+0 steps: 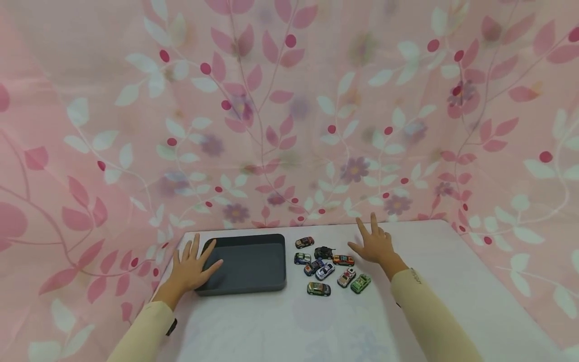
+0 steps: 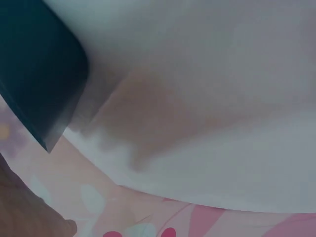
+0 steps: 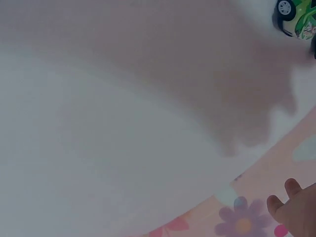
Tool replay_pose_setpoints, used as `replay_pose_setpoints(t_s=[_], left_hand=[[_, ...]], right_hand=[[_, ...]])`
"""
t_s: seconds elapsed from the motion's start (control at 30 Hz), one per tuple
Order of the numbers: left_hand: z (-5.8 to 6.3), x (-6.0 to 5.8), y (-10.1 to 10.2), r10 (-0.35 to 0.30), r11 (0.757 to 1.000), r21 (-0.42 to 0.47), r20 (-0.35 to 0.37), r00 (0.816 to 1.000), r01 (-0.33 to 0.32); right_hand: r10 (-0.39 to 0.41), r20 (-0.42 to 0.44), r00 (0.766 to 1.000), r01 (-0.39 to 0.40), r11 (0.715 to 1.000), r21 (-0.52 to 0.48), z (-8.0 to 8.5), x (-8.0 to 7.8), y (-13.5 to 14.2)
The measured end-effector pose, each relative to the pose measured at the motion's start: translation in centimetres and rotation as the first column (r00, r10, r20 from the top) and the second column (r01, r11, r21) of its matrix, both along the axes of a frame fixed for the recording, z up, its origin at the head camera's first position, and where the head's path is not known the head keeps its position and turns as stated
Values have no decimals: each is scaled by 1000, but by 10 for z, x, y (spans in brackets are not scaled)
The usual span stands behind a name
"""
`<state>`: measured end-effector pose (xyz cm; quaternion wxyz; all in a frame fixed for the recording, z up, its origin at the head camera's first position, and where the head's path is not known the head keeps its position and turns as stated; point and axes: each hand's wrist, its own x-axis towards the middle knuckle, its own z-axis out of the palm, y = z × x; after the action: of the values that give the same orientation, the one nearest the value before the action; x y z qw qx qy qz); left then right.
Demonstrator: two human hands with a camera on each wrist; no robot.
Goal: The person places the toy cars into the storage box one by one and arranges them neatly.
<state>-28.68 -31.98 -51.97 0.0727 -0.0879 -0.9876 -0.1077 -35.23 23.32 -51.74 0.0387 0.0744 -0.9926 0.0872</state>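
My left hand (image 1: 189, 271) has its fingers spread at the left side of a dark grey tray (image 1: 246, 266), the fingertips over its rim; whether it touches the tray I cannot tell. To the right of the toy cars, my right hand (image 1: 376, 246) hovers with fingers apart and holds nothing. Between tray and right hand lie several small toy cars, among them a green car (image 1: 361, 283), an orange-red car (image 1: 344, 260) and a dark toy tank (image 1: 323, 252). The right wrist view catches only part of the green car (image 3: 298, 19). Part of the tray (image 2: 42, 64) shows in the left wrist view.
A white cloth covers the table (image 1: 271, 327). Behind it and along both sides hangs a pink curtain (image 1: 289, 125) printed with leaves and flowers. Both hands cast shadows on the cloth.
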Motion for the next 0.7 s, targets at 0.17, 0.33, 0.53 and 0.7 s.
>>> replay_pose_setpoints(t_s=[0.17, 0.33, 0.53, 0.7], left_hand=[[-9, 6, 5, -40, 998, 60, 87, 995, 34], [-15, 9, 9, -40, 998, 59, 136, 990, 32], [-19, 7, 6, -22, 999, 50, 142, 990, 15], [-17, 10, -3, -25, 997, 72, 134, 991, 15]], right_hand=[[5, 15, 1000, -5, 1000, -16, -2, 0, -11], [28, 20, 999, -28, 999, -36, -1, 0, -19], [36, 20, 999, -35, 999, -36, 2, 6, -21], [34, 41, 999, -32, 998, -50, -3, 14, -19]])
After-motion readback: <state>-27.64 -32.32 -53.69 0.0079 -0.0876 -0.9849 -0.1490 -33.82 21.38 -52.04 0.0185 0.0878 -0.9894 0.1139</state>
